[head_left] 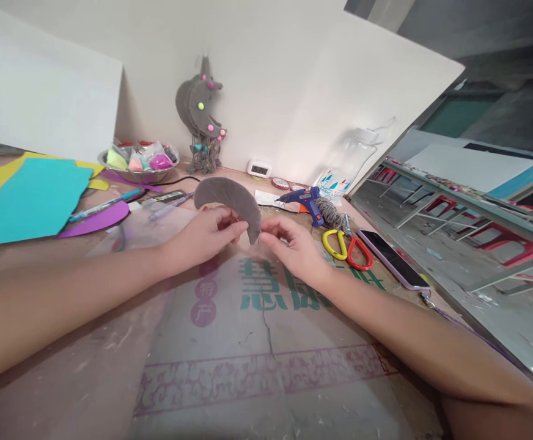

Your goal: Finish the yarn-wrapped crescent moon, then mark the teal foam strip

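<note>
Counter [55,391]: ran across the foreground, backed by a pale upright panel [275,91]. Printed plastic sheet [230,342]: translucent, lay spread on the counter beneath the forearms, green characters and a purple border showing. White board [51,85]: leaned at far left. Turquoise sheet [32,198]: lay over yellow sheets, purple piece [96,221] just beside.

Moon-shaped ornament [202,110]: grey, dotted with coloured balls, stood against the panel. Metal bowl [138,175]: left of the ornament, filled with bright bagged lumps. Glass jar [346,165]: right side, tilted in view.

Left hand [220,232]: thumb and fingers pinched on the grey fuzzy crescent [230,197]. Right hand [289,244]: thumb and forefinger nearly together at the crescent's lower tip; could not tell whether they gripped it. Crescent sat between the hands, near the sheet's far end, one tip downward.

Smartphone [393,259]: right edge, near scissors with one yellow and one red handle [359,253]. Blue glue gun [310,205]: beside a grey cord coil [329,212]. White digital clock [260,168]: near the panel's foot.
</note>
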The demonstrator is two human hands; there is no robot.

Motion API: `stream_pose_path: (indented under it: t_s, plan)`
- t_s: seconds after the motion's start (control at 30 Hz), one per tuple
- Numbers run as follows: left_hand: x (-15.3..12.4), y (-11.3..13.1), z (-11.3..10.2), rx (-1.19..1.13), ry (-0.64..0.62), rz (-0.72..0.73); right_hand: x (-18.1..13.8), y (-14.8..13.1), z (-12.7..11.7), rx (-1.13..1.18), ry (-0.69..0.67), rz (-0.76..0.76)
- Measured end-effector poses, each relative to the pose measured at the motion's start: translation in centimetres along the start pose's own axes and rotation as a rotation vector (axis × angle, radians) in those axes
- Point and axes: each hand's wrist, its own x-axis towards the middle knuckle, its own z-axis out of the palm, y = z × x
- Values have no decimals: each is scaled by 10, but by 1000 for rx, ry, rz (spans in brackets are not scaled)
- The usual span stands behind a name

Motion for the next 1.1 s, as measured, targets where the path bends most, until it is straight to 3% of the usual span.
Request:
stream_pose_path:
  t_s: [0.07,0.13,0.3,0.47,0.53,0.63,0.73,0.8,0.9,0.97,1.1]
  plan:
    - [1,1,-2,-47,81,-64,4,0,-12,81,141,-20]
    - [3,0,-4,-101,162,-129,9,1,-28,158,104,-12]
    - [7,-6,-4,-152,206,-185,14,7,-55,327,-659,132]
    - [7,-5,-4,-147,168,-191,7,8,-54,614,-1101,240]
    - [6,-4,-4,-136,153,-203,5,7,-51,740,-1018,241]
    - [6,-3,-4,-101,151,-197,5,6,-47,687,-693,191]
    - [6,-4,-4,-87,138,-182,3,3,-41,607,-742,199]
    - [6,-5,-4,-68,114,-152,2,1,-33,558,-663,210]
    - [6,-5,-3,-21,96,-110,-1,0,-17,382,-227,138]
    - [5,-4,-2,-18,77,-102,-2,2,-6,296,-53,122]
    - [3,-2,-1,-37,59,-78,-4,6,6,64,-44,25]
